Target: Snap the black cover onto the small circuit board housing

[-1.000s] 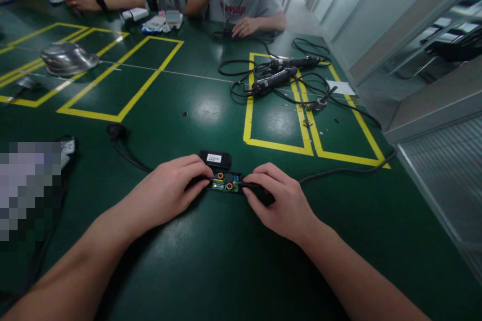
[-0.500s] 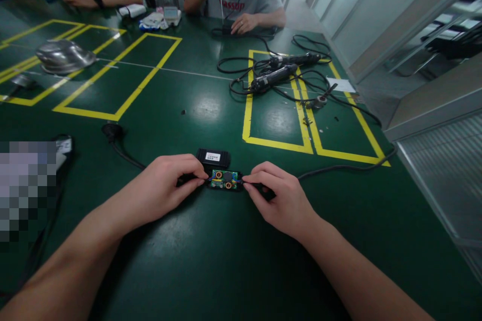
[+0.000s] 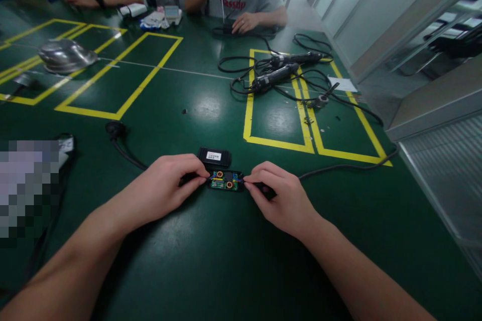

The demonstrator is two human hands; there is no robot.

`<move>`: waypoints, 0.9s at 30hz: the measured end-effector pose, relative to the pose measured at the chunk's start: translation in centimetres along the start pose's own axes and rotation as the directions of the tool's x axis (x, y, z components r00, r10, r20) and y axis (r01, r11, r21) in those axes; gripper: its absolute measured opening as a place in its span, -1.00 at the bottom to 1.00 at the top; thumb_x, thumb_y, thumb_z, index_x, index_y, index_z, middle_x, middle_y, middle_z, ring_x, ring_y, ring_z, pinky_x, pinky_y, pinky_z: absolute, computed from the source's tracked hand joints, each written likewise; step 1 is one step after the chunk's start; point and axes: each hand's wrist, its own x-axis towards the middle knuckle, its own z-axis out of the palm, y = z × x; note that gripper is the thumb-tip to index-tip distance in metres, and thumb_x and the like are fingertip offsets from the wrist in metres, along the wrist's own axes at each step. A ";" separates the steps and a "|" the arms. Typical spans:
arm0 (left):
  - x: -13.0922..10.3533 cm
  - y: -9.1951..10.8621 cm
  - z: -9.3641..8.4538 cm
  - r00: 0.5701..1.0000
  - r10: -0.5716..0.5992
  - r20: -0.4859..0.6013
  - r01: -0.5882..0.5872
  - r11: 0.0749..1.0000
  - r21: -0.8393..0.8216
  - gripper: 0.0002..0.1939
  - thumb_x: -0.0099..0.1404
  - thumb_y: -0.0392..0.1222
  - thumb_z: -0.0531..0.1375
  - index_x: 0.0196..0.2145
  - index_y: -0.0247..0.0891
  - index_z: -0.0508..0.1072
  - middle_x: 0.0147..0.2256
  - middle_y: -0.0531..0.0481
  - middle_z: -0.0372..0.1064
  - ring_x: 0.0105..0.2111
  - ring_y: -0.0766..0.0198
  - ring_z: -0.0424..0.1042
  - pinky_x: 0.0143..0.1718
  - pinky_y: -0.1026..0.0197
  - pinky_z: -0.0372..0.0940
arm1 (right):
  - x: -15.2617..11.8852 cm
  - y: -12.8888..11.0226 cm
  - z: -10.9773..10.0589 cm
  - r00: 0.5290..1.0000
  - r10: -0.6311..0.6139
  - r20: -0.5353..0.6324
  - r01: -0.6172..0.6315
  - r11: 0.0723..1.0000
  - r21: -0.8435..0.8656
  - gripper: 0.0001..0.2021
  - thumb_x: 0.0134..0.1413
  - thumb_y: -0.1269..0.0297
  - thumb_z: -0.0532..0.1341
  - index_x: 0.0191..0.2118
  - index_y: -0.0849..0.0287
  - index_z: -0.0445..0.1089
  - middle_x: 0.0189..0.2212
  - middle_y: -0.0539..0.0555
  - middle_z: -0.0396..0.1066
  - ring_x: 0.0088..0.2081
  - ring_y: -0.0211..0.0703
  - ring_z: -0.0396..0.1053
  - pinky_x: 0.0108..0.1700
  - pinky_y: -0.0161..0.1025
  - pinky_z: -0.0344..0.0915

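A small green circuit board [image 3: 225,180] with two copper coils sits in a black plastic case half on the table in front of me. My left hand [image 3: 178,178] pinches the black cable at the case's left end; that cable runs back to a black plug [image 3: 115,130]. At the opposite end, my right hand [image 3: 276,193] is closed on the other black cable [image 3: 346,166], which trails off to the right. Blue and yellow wires show at the board's ends. Just behind the board lies a black case cover [image 3: 214,157] with a white label.
Two black electric screwdrivers [image 3: 276,76] with tangled cords lie at the right back, near loose screws [image 3: 309,120]. A shiny metal bowl-like part [image 3: 68,55] rests at the left. Yellow tape marks rectangles on the green table [image 3: 211,261]. Two people sit across.
Both hands stay at the case ends, nearly still. The whole view has shifted very slightly.
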 end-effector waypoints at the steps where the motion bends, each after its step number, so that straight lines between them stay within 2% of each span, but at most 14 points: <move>1: 0.0 -0.2 0.1 1.000 0.014 0.000 -0.014 1.000 0.003 -0.77 0.52 -0.11 0.17 -0.18 -0.18 0.63 -0.18 -0.06 0.64 -0.24 0.18 0.59 -0.14 0.20 0.47 | 0.0 0.0 0.0 1.000 0.001 -0.001 -0.001 1.000 -0.012 -0.84 0.43 0.40 0.22 -0.18 0.11 0.56 -0.22 0.11 0.57 -0.21 -0.11 0.56 -0.17 -0.15 0.54; 5: 0.1 -0.6 0.4 0.997 0.071 -0.009 -0.071 0.996 0.045 -0.75 0.55 -0.13 0.16 -0.21 -0.17 0.64 -0.14 -0.09 0.63 -0.17 0.14 0.59 -0.11 0.15 0.47 | 0.2 -0.3 -0.1 1.000 -0.003 0.012 0.004 0.995 -0.095 -0.84 0.42 0.41 0.23 -0.21 0.10 0.55 -0.23 0.12 0.59 -0.20 -0.03 0.52 -0.15 -0.04 0.50; 8: 0.1 -0.5 0.4 0.994 0.100 -0.038 -0.096 0.990 0.100 -0.74 0.55 -0.12 0.17 -0.23 -0.16 0.65 -0.15 -0.10 0.62 -0.10 0.08 0.54 -0.01 0.06 0.47 | 0.4 -0.4 -0.1 1.000 -0.008 0.024 0.011 0.992 -0.125 -0.83 0.42 0.42 0.21 -0.23 0.11 0.51 -0.24 0.12 0.58 -0.21 -0.02 0.48 -0.16 -0.04 0.47; 13: 0.3 -0.5 1.1 0.983 0.110 -0.148 -0.090 0.987 0.133 -0.78 0.47 -0.15 0.21 -0.30 -0.17 0.64 0.12 -0.16 0.54 0.12 -0.03 0.47 0.21 -0.14 0.43 | 0.3 -0.1 0.2 0.999 -0.019 0.033 0.023 0.993 -0.114 -0.87 0.37 0.45 0.21 -0.20 0.09 0.45 -0.22 0.13 0.58 -0.19 0.01 0.48 -0.15 -0.02 0.44; 14: 0.3 -0.5 1.4 0.978 0.103 -0.180 -0.080 0.988 0.130 -0.78 0.47 -0.14 0.21 -0.27 -0.17 0.64 0.16 -0.17 0.52 0.15 -0.05 0.45 0.25 -0.17 0.41 | 0.2 0.0 0.3 0.999 -0.017 0.037 0.021 0.993 -0.117 -0.88 0.36 0.45 0.21 -0.18 0.09 0.44 -0.22 0.13 0.58 -0.18 0.02 0.48 -0.15 -0.01 0.44; 16: 0.6 -0.7 1.9 0.974 0.053 -0.222 -0.028 0.993 0.113 -0.75 0.51 -0.11 0.18 -0.07 -0.17 0.66 0.23 -0.19 0.49 0.22 -0.07 0.44 0.31 -0.22 0.38 | 0.1 0.0 0.3 0.999 -0.017 0.043 0.022 0.992 -0.121 -0.88 0.35 0.45 0.20 -0.13 0.10 0.44 -0.20 0.14 0.58 -0.17 0.04 0.48 -0.14 0.01 0.44; 19: 1.0 -1.0 2.4 0.973 -0.033 -0.226 0.058 0.993 0.106 -0.62 0.56 -0.13 0.11 0.17 -0.17 0.62 0.29 -0.21 0.48 0.31 -0.08 0.41 0.38 -0.27 0.33 | 0.1 -0.2 0.2 0.998 -0.028 0.049 0.034 0.993 -0.117 -0.87 0.32 0.44 0.20 -0.08 0.12 0.43 -0.18 0.15 0.56 -0.18 0.04 0.46 -0.14 0.01 0.43; 22: 1.2 -1.3 2.3 0.972 -0.082 -0.221 0.114 0.984 0.137 -0.60 0.55 -0.18 0.09 0.16 -0.16 0.65 0.25 -0.17 0.53 0.25 -0.07 0.47 0.34 -0.24 0.36 | 0.2 -0.3 0.1 0.998 -0.022 0.053 0.028 0.994 -0.107 -0.84 0.30 0.42 0.21 -0.04 0.14 0.42 -0.18 0.15 0.53 -0.19 0.03 0.45 -0.14 -0.01 0.41; 27: 1.2 -1.6 1.5 0.943 -0.202 -0.264 0.251 0.954 0.166 -0.65 0.45 -0.08 0.28 0.11 -0.13 0.68 0.12 -0.14 0.61 0.08 -0.09 0.54 0.20 -0.19 0.45 | 0.2 -0.3 0.1 0.999 -0.004 0.053 0.009 0.996 -0.090 -0.78 0.30 0.40 0.22 0.03 0.15 0.41 -0.16 0.14 0.53 -0.18 0.02 0.44 -0.13 -0.02 0.40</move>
